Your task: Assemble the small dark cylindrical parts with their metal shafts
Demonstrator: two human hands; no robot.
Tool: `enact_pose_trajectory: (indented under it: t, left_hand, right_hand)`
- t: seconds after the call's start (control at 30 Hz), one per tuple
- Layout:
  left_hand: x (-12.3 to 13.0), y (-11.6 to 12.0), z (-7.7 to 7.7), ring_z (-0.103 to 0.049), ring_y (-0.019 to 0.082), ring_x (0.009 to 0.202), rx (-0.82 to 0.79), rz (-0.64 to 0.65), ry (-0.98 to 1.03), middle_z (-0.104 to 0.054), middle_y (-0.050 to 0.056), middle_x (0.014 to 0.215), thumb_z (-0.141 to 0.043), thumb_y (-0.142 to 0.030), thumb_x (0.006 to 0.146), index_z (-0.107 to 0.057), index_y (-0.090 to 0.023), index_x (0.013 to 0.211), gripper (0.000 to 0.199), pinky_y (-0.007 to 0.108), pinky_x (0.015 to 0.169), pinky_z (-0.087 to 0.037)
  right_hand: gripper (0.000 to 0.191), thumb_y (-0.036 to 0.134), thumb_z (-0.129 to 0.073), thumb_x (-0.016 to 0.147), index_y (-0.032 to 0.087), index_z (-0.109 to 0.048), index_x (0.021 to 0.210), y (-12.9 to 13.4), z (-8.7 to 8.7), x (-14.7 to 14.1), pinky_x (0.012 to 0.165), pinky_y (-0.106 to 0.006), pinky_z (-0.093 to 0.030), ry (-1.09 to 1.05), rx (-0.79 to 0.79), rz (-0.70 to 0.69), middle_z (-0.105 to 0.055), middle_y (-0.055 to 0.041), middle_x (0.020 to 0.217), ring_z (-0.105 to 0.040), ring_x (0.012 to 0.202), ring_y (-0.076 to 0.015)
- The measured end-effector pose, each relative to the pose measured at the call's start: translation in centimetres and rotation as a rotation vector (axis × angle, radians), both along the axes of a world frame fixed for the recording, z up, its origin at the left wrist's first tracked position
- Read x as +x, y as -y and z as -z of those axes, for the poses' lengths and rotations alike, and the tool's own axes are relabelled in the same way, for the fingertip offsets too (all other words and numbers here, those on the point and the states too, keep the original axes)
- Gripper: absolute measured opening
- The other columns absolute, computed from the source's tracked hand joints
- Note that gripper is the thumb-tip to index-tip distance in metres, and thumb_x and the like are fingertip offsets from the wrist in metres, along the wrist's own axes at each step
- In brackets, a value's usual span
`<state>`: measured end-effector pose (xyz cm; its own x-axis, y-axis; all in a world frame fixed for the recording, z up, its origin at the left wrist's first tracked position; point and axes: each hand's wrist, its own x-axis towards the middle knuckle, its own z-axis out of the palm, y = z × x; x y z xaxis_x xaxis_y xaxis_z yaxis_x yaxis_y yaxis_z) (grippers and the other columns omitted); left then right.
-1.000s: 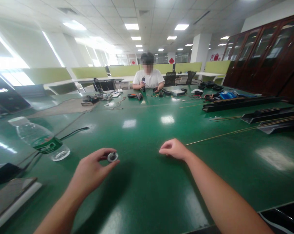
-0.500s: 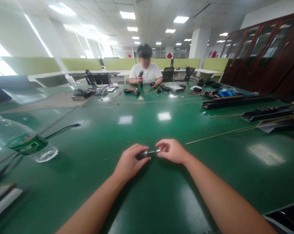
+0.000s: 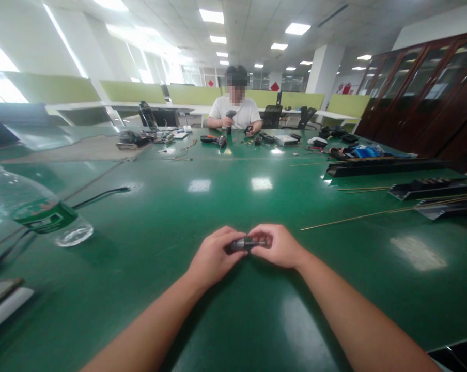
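Note:
A small dark cylindrical part (image 3: 239,245) with a thinner metal shaft lies level between my hands, just above the green table (image 3: 233,206). My left hand (image 3: 217,254) is closed round its thick dark end, thumb below and fingers above. At the right, my right hand (image 3: 275,245) has its thumb and fingers closed round the part near the shaft, whose tip shows between the fingers. What the part is exactly is too small to tell.
A clear bottle (image 3: 43,217) with a green label lies at the left, near a black cable (image 3: 102,196). Thin rods (image 3: 345,220) and dark channels (image 3: 384,166) lie at the right. Opposite sits a person (image 3: 237,111) holding a drill, with tools around.
My right hand has moved in along the shaft and now grips close to my left hand. The view has shifted slightly. The person opposite has tilted the drill.

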<state>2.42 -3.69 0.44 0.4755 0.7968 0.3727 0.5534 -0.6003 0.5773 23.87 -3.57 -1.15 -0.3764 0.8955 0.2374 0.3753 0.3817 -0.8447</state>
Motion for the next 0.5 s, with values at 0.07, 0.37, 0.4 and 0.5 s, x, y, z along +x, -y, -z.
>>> enact_pose_trajectory:
  t: [0.07, 0.37, 0.4, 0.5]
  left_hand:
    - [0.01, 0.0, 0.03, -0.064, 0.018, 0.091, 0.008, -0.011, 0.003, -0.069, 0.003, 0.099, -0.07, -0.022, 0.079, -0.069, -0.025, 0.105, 0.025, 0.03, 0.083, -0.051]
    - [0.28, 0.25, 0.37, -0.064, 0.018, 0.084, 0.0, -0.097, 0.047, -0.069, 0.0, 0.092, -0.074, -0.028, 0.076, -0.065, -0.022, 0.095, 0.022, 0.028, 0.076, -0.049]
    - [0.32, 0.27, 0.35, -0.063, 0.017, 0.083, -0.003, -0.097, 0.053, -0.069, 0.0, 0.091, -0.074, -0.027, 0.075, -0.065, -0.023, 0.094, 0.021, 0.028, 0.075, -0.049]
    - [0.43, 0.27, 0.29, -0.063, 0.016, 0.081, -0.01, -0.096, 0.066, -0.068, -0.002, 0.088, -0.074, -0.025, 0.075, -0.065, -0.023, 0.091, 0.018, 0.026, 0.073, -0.047]
  right_hand:
    - [0.025, 0.02, -0.07, 0.074, 0.019, -0.069, 0.099, 0.11, -0.13, -0.14, 0.07, -0.026, -0.049, -0.011, 0.015, -0.001, -0.07, -0.0036, 0.089, -0.064, 0.077, -0.0177]
    - [0.016, 0.018, -0.067, 0.077, 0.017, -0.073, 0.092, 0.32, -0.64, -0.54, 0.073, -0.026, -0.051, -0.023, 0.048, 0.002, -0.074, -0.0041, 0.088, -0.067, 0.079, -0.0179]
    - [0.016, 0.018, -0.066, 0.078, 0.017, -0.074, 0.092, 0.34, -0.69, -0.54, 0.072, -0.026, -0.051, -0.019, 0.058, 0.004, -0.074, -0.004, 0.087, -0.067, 0.078, -0.0178]
    - [0.016, 0.019, -0.067, 0.078, 0.017, -0.075, 0.092, 0.39, -0.73, -0.55, 0.072, -0.026, -0.051, -0.018, 0.076, 0.0, -0.074, -0.0039, 0.086, -0.067, 0.078, -0.0173]
